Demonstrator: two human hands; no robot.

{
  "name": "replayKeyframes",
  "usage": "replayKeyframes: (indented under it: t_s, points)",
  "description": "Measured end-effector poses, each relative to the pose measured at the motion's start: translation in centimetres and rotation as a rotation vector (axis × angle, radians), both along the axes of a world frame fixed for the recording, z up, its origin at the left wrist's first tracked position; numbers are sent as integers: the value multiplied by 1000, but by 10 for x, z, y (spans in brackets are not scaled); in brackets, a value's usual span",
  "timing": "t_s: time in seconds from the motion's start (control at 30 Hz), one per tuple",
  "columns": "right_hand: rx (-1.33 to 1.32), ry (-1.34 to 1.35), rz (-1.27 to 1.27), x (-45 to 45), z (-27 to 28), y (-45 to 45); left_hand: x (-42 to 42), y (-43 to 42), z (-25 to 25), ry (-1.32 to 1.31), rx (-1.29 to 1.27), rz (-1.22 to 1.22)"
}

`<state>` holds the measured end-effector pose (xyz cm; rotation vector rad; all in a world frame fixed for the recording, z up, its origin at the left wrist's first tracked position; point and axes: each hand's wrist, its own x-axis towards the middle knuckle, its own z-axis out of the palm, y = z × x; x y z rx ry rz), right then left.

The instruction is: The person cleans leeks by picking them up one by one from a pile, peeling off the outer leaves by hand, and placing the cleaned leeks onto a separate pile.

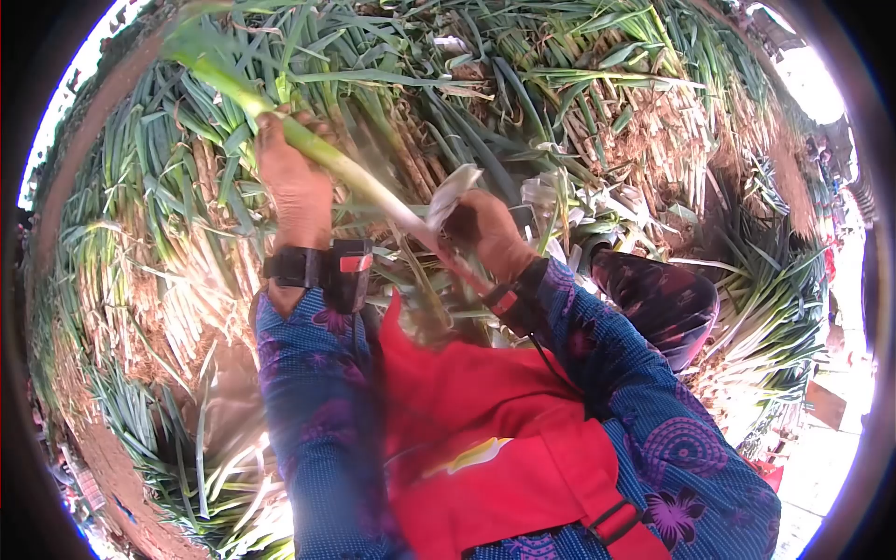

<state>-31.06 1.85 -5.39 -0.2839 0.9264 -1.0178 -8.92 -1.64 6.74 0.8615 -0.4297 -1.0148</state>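
Note:
A long leek [350, 173] runs diagonally from the upper left down to the middle, green at the top and white toward its root end. My left hand [294, 177] is wrapped round its green upper part. Beside the white lower part, my right hand [490, 233] is closed on a pale, peeled-back outer leaf [454, 194]. The leek's root end is blurred near my right wrist. Both wrists carry black straps with small red-and-black devices.
Heaps of leeks [644, 121] with roots and green tops spread across the back and the left side. More leeks [765, 327] lie at the right. Loose peeled leaves [607, 201] are scattered beyond my right hand. A red apron [495, 401] covers my lap.

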Motion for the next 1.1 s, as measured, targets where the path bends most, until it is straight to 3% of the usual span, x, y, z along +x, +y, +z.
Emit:
replayKeyframes:
  t_s: [0.03,0.07,0.2,0.3,0.37,0.4,0.43,0.5,0.6,0.77,0.87,0.9,0.93,0.97,1.0,1.1]
  points:
    - [84,-181,-112,-3,-17,-4,3,1,4,-24,13,60]
    - [23,-366,-38,-11,-19,-3,5,4,7,-83,26,114]
    - [147,-498,-131,-43,-19,-16,26,4,3,-80,18,239]
    - [45,-331,-261,-77,-51,-31,45,1,-6,-45,45,365]
    - [-140,100,-287,-110,-96,-47,56,3,-6,-25,18,378]
    - [124,-195,-486,-116,-73,-43,63,6,-7,-5,-9,362]
    - [-19,246,-321,-120,-51,-33,67,7,-10,16,-36,347]
    - [-129,492,-306,-157,-66,-41,66,11,-6,38,-13,415]
    - [39,57,-669,-252,-94,-65,110,10,-30,147,-93,372]
    - [56,105,-846,-402,-121,-76,122,18,-24,138,-151,316]
    - [43,202,-758,-438,-126,-81,127,21,-27,104,-203,201]
    - [52,322,-619,-422,-114,-83,122,15,-31,127,-195,142]
    - [49,438,-477,-399,-99,-88,103,11,-30,69,-156,222]
    - [36,556,-339,-381,-95,-99,87,14,-24,24,-287,29]
    - [15,682,-236,-359,-87,-105,77,10,-22,201,-299,-99]
    - [-194,1015,49,-235,-57,-97,42,6,-9,240,-242,-132]
